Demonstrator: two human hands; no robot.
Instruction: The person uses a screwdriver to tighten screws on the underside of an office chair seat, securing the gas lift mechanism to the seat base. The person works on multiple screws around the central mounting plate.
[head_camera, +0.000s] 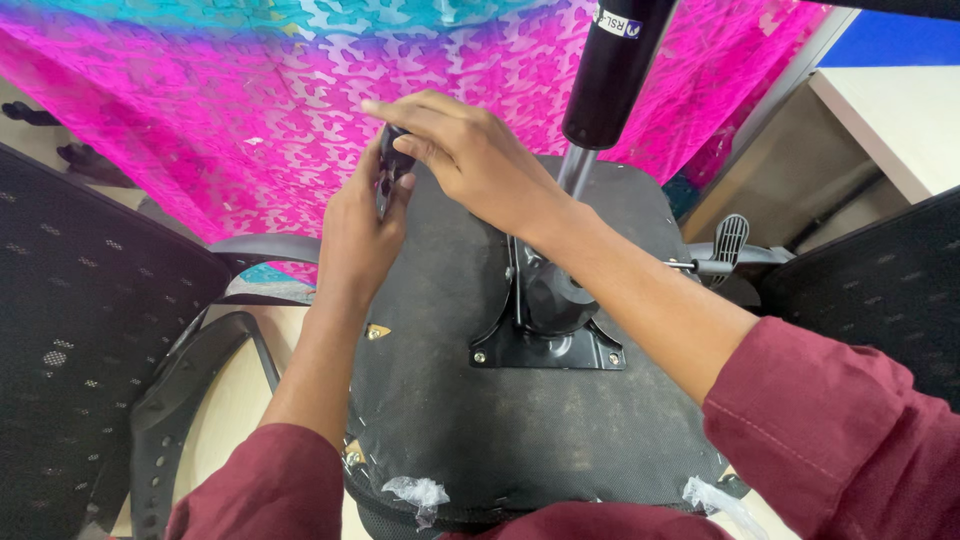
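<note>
**Upturned chair seat, small dark part held at far edge**

Item: small dark part (391, 168), long axis running roughly away from the viewer, upper end toward the pink patterned cloth (250, 110). Appearance: black, glossy, mostly hidden by fingers. Location: far-left edge of the seat underside (450, 420). Left hand (355, 235): curled around it from below. Right hand (470, 155): fingertips pressed together on its top. Surroundings: metal mounting plate (545, 345) and black gas cylinder (615, 70) just right; armrest (190, 390) left; mesh chairs flank both sides.
</note>
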